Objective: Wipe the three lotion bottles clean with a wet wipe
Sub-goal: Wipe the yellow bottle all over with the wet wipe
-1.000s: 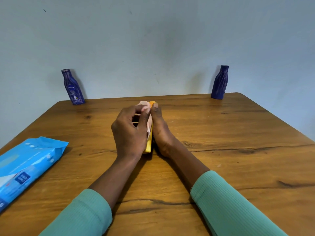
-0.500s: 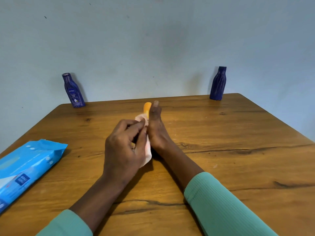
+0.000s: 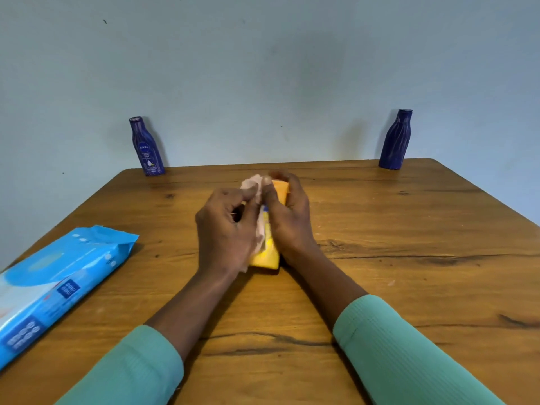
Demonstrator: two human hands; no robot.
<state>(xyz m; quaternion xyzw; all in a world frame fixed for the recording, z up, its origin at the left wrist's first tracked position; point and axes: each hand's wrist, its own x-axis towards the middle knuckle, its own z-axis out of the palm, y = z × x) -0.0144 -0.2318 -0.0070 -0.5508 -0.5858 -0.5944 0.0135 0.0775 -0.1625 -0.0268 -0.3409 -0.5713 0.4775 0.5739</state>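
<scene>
A yellow lotion bottle (image 3: 267, 254) with an orange cap (image 3: 280, 190) lies at the middle of the wooden table (image 3: 380, 258), cap pointing away from me. My right hand (image 3: 292, 220) grips it from the right side, fingers curled over the cap end. My left hand (image 3: 225, 232) holds a crumpled white wet wipe (image 3: 257, 188) pressed against the bottle's left side. Two dark blue lotion bottles stand upright at the table's far edge, one at the left (image 3: 147, 147) and one at the right (image 3: 396, 140).
A blue pack of wet wipes (image 3: 55, 282) lies on the table at the near left. A pale blue wall stands right behind the table's far edge. The table's right edge slants away at the right.
My left hand has slid the wipe back up along the yellow bottle toward the cap. The bottle's lower end now shows below my hands.
</scene>
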